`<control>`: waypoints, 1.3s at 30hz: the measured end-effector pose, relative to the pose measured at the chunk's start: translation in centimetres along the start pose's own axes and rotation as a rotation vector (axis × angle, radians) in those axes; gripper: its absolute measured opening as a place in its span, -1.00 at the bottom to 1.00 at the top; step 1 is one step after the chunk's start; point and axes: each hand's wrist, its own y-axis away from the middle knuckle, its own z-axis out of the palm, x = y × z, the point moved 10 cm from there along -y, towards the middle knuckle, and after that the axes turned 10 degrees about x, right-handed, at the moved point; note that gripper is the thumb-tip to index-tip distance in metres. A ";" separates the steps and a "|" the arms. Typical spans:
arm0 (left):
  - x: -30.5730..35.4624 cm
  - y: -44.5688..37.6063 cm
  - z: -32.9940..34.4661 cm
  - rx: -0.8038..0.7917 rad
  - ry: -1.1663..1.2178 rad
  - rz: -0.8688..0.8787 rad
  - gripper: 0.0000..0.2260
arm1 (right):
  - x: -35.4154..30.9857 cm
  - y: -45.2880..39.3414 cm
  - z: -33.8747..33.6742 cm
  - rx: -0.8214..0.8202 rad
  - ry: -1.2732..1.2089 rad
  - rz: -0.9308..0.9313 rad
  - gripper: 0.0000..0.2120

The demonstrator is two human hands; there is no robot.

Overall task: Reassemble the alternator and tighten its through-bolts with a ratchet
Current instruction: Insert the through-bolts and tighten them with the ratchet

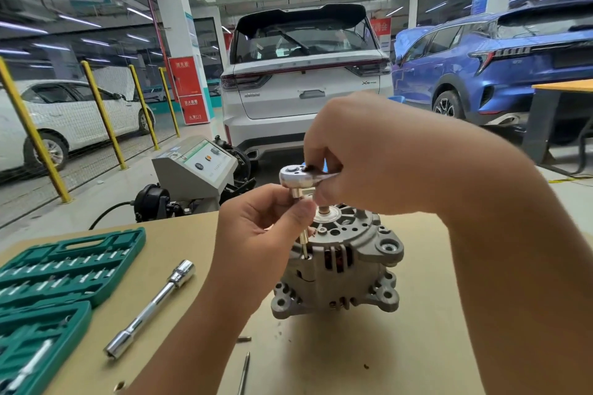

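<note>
Alternator [340, 269] upright on tan table [401, 346] (garage); right hand [362, 154] grips ratchet [300, 176], left hand [260, 228] pinches extension [296, 194].

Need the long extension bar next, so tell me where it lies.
The extension bar lies on the table, left of the alternator, beside the green socket case.

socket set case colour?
Teal green socket set case, seen in the head view, left on the table.

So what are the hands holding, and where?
The right hand grips the ratchet by its handle, just behind the head. The left hand pinches the extension below it.
</note>
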 end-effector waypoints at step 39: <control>-0.3 0.4 0.1 -0.018 0.053 -0.138 -0.92 | 0.4 0.1 -0.1 0.005 -0.065 0.032 -0.87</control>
